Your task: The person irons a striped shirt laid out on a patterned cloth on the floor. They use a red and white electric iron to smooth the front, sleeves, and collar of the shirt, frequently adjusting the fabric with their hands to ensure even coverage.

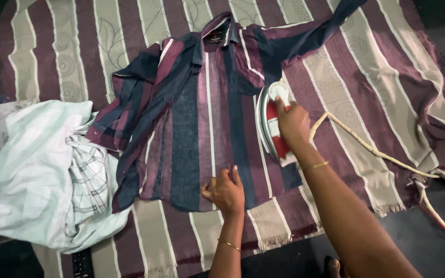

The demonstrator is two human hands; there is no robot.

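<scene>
Striped maroon-and-navy cotton shirt (202, 118) is spread collar-up at frame centre on a striped blanket (366, 98); its hem is pinned by the flat left hand (225, 191), while a red-and-white iron (273, 123) is gripped by the right hand (293, 123) at its right edge.

Shirt (202, 118) lies flat on blanket (366, 103). Iron (272, 123) on shirt's right side, cord (366, 146) trailing right. Clothes pile (47, 175) left of shirt.

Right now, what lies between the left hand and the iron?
Only shirt: a flat stretch of its striped front separates the left hand, pressed near the hem, from the iron under the right hand. Nothing else sits there in the head view.
</scene>
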